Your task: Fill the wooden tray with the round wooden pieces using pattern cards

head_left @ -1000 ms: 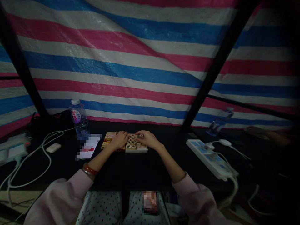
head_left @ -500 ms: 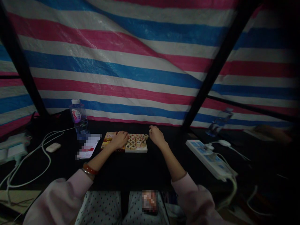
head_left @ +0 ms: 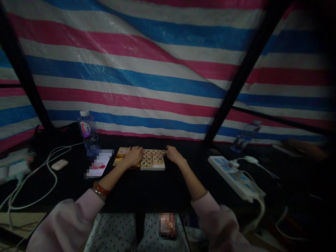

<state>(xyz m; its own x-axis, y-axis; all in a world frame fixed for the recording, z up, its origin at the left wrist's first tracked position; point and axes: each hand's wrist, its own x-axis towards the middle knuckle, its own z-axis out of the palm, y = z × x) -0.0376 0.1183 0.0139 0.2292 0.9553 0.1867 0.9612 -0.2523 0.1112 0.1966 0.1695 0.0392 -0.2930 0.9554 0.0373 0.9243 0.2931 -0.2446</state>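
Striped tarp [head_left: 131,80] behind black table [head_left: 147,189]

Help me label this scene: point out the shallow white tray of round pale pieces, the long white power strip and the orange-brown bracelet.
White tray [head_left: 153,168]: head view, front wall.
Power strip [head_left: 229,175]: head view, upper face.
Bracelet [head_left: 101,189]: head view, band's middle.

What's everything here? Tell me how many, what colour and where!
Striped sheet: one, multicoloured, behind
Posts: two, black, both sides
Table: one, black, middle
Bottles: two, clear, both sides
Power strip: one, white, right
Plug cluster: one, white, left
Cables: several, white, both sides
Small case: one, whitish, left
Flat pixelated thing: one, whitish, left
Tray: one, white, centre
Printed box: one, yellowish, beside tray
Round pieces: many, tan, mostly in tray
Pixelated item: one, reddish, lap
Another person's hand: one, blurred, right
Sleeves: two, pinkish, arms
Left hand: one, bare, on box
Right hand: one, bare, beside tray
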